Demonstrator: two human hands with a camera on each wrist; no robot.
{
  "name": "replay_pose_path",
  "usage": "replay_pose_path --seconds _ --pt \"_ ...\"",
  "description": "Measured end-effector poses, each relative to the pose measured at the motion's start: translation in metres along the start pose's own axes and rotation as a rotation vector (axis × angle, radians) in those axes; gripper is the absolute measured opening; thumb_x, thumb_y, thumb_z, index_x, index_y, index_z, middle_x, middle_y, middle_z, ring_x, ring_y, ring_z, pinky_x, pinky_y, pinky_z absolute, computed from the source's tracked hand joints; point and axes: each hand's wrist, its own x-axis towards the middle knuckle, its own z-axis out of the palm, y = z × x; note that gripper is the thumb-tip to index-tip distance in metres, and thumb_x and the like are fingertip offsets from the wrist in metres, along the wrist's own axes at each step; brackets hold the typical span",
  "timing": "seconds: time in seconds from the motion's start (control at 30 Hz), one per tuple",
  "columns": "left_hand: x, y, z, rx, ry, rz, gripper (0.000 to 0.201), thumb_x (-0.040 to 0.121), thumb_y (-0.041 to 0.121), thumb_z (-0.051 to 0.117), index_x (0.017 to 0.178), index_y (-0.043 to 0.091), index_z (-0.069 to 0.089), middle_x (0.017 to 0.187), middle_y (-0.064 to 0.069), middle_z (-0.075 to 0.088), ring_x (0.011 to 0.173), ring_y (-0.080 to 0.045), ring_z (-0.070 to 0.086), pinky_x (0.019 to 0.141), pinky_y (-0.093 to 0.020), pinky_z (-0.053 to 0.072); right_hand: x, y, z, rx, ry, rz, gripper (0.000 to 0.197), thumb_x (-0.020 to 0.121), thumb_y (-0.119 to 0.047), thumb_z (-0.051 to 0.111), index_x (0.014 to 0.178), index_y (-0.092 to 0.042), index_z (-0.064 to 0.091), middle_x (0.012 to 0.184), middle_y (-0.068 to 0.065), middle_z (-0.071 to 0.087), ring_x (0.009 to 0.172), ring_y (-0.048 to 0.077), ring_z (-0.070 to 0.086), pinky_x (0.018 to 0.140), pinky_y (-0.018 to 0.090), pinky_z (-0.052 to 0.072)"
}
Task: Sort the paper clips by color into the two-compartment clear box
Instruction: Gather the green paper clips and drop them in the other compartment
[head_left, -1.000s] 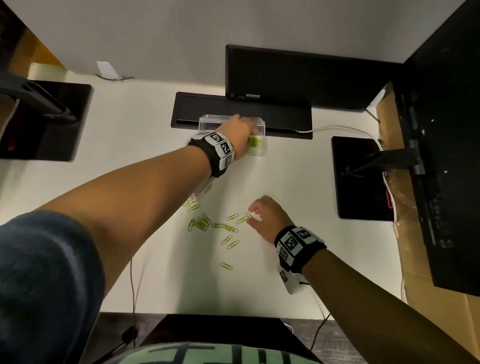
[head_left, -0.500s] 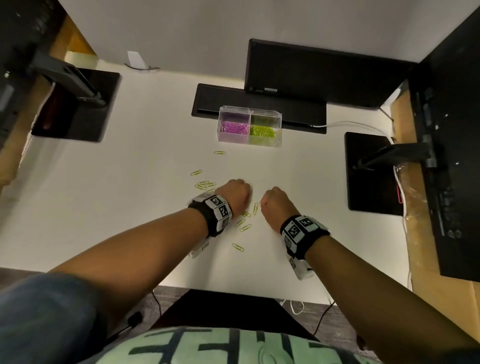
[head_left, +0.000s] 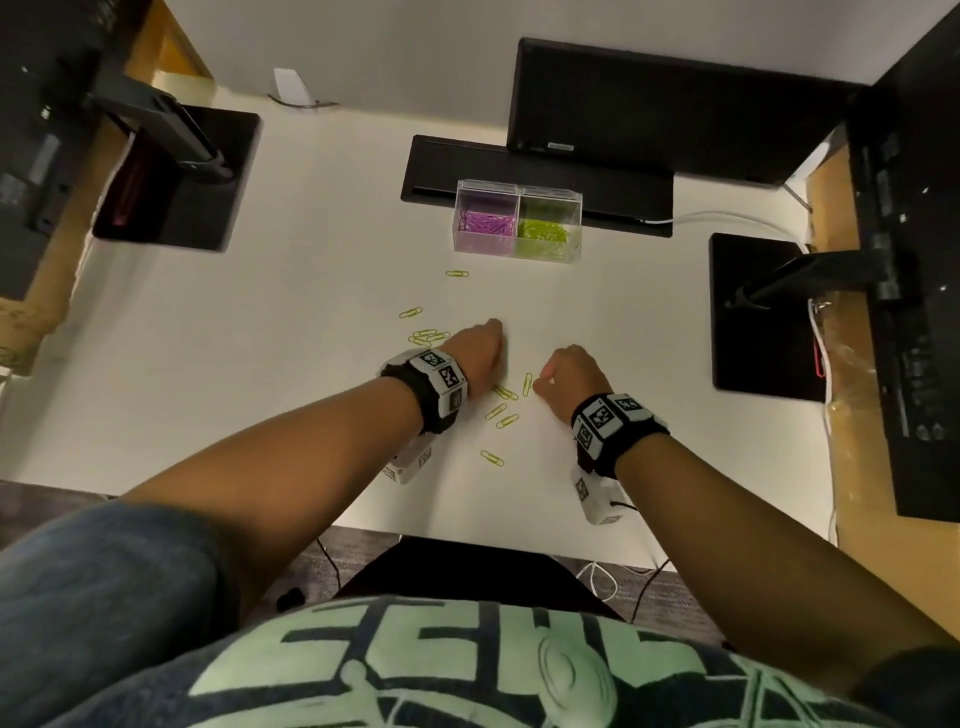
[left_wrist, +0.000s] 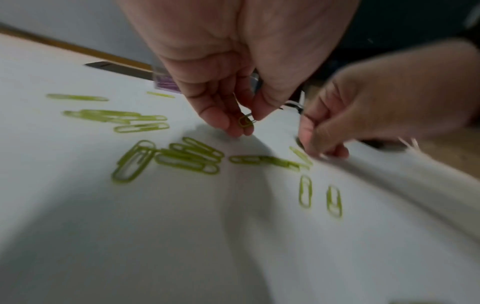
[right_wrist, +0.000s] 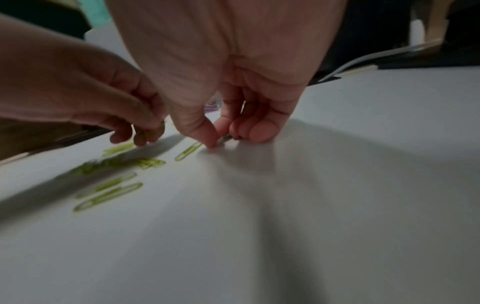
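The clear box (head_left: 518, 251) stands at the back of the desk, with purple clips (head_left: 484, 222) in its left compartment and green clips (head_left: 543, 232) in its right one. Several green paper clips (head_left: 501, 410) lie scattered on the white desk (head_left: 260, 364) between and left of my hands. My left hand (left_wrist: 244, 125) hovers just above the desk and pinches one green clip (left_wrist: 245, 121) between thumb and fingers. My right hand (right_wrist: 223, 140) is down on the desk, its thumb and fingers pinching a clip (right_wrist: 226, 138) that is mostly hidden. Another green clip (right_wrist: 188, 152) lies beside the thumb.
A black monitor base (head_left: 535, 182) sits right behind the box, and a monitor (head_left: 675, 109) stands behind that. Black stand plates lie at the left (head_left: 176, 176) and right (head_left: 763, 317). A white cable (head_left: 727, 218) runs at the back right. The desk's front edge is close to my body.
A second ago my left hand was at the box's green compartment; it has come back to the loose clips and now pinches one. My right hand has stayed low on the desk.
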Motion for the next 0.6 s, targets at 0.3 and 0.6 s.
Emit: replay_pose_path --seconds 0.3,0.6 --pt "-0.008 -0.025 -0.016 -0.462 0.047 -0.207 0.027 0.094 0.009 0.035 0.091 0.014 0.062 0.079 -0.002 0.059 0.069 -0.019 0.054 0.057 -0.023 0.042 0.003 0.000 -0.012 -0.022 -0.009 -0.034 0.028 0.088 -0.008 0.049 0.115 -0.002 0.055 0.119 0.015 0.059 0.108 0.030 0.058 0.084 0.030 0.044" --pt "-0.015 -0.023 0.011 -0.003 -0.095 0.021 0.003 0.088 0.015 0.049 0.087 0.014 0.051 0.095 -0.008 0.061 0.083 -0.023 0.056 0.072 -0.031 0.044 -0.003 -0.008 0.002 0.069 -0.028 0.106 0.025 0.086 -0.030 0.063 0.080 -0.006 0.059 0.082 0.009 0.064 0.079 0.025 0.061 0.073 0.032 0.052"
